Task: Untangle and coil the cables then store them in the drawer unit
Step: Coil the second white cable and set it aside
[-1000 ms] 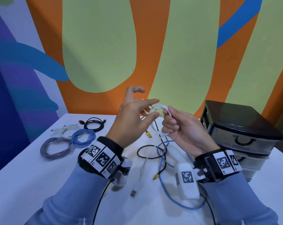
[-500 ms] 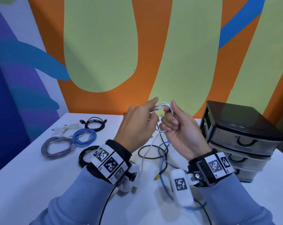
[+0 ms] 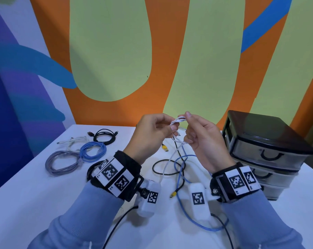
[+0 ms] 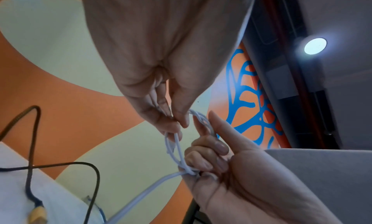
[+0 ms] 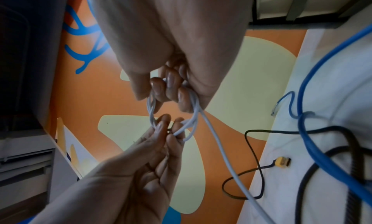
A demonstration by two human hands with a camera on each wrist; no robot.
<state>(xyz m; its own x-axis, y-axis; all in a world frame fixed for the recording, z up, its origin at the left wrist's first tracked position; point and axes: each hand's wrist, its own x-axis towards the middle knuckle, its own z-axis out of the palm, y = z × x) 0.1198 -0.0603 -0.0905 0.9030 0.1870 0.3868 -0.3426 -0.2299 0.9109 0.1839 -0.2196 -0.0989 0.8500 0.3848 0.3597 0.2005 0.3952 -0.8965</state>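
Observation:
Both hands are raised above the table with a small white cable coil (image 3: 177,122) between them. My left hand (image 3: 171,130) pinches one side of the loop with thumb and fingertips, plain in the left wrist view (image 4: 182,120). My right hand (image 3: 189,127) has its fingers curled round the other side of the coil (image 5: 192,116), index finger up. The coil's loose white tail (image 3: 167,164) hangs down to the table. The black-topped drawer unit (image 3: 267,141) stands at the right with its drawers closed.
Coiled cables lie at the left: grey (image 3: 62,163), blue (image 3: 93,151), black (image 3: 105,136) and white (image 3: 74,142). Under my hands a loose blue cable (image 3: 179,178) crosses a black braided cable (image 3: 162,174) with yellow plugs (image 3: 165,148). The painted wall is just behind the table.
My left hand, spread open a second ago, has closed its fingers onto the white loop. Both hands have drawn closer together; the right kept its hold.

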